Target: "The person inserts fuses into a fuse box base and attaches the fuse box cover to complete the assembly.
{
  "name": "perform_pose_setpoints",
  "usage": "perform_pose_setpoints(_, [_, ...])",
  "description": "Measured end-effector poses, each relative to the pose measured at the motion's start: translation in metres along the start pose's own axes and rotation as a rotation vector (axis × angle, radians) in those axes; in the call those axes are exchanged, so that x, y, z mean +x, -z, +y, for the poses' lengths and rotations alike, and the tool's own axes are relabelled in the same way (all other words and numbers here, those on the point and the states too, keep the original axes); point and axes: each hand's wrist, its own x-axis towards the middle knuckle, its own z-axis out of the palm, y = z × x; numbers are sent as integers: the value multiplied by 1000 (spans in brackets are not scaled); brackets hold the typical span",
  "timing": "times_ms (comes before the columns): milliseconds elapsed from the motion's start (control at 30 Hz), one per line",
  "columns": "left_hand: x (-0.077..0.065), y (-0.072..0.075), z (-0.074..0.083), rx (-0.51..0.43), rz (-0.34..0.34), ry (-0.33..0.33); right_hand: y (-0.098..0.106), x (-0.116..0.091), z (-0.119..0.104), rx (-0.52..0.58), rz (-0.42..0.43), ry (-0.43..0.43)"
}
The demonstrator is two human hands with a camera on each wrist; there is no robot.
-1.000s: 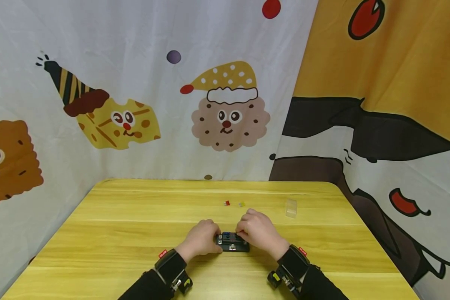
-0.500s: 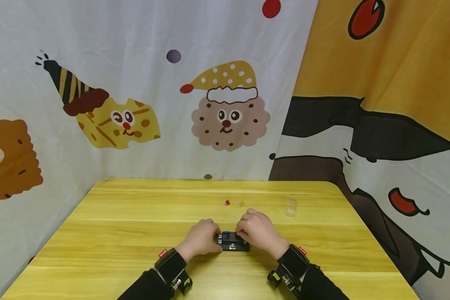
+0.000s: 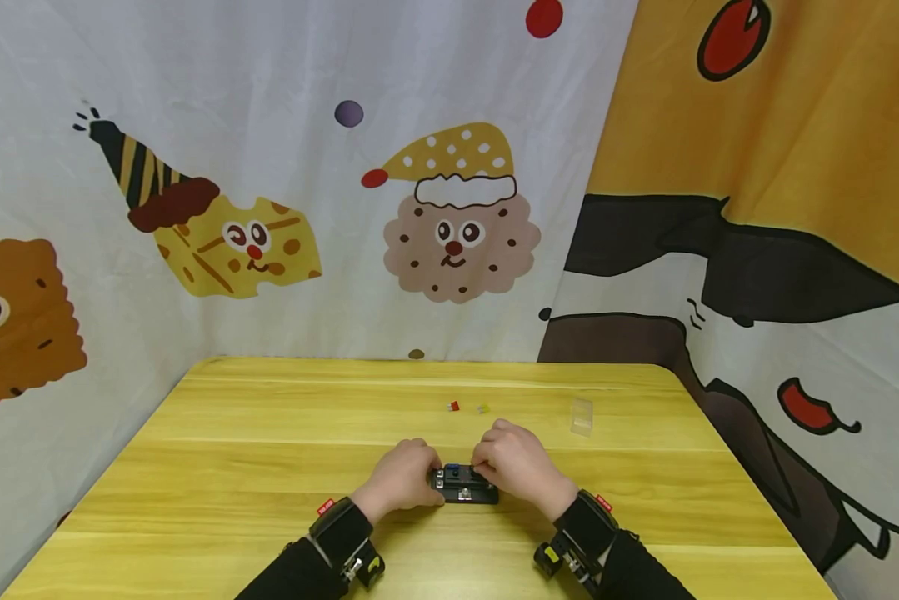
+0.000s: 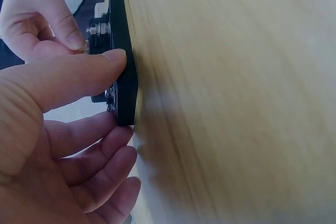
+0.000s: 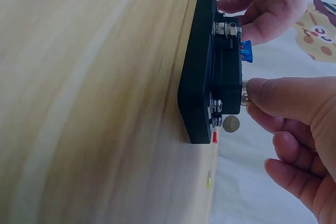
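Observation:
A black fuse block (image 3: 467, 493) with metal terminal screws lies on the wooden table in front of me. My left hand (image 3: 400, 477) grips its left end, thumb on the near edge, fingers round the end. A blue blade fuse (image 5: 247, 51) sits in the block's top. In the right wrist view, my right hand (image 5: 299, 114) pinches a clear blade fuse (image 5: 244, 94) between thumb and forefinger, against the block's top, farther right than the blue one. The fingers cover most of the clear fuse, so how deep it sits is hidden.
Beyond the block lie a red blade fuse (image 3: 453, 407) and a yellow blade fuse (image 3: 482, 408). A clear plastic cover (image 3: 581, 417) rests farther right on the table (image 3: 284, 417). A printed cartoon curtain (image 3: 269, 117) hangs behind the table's far edge.

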Motion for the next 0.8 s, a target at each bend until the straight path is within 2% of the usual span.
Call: perform_pose_setpoints(800, [1,-2,-1,-6,2,-7,-2,0,1,2,-16,-8])
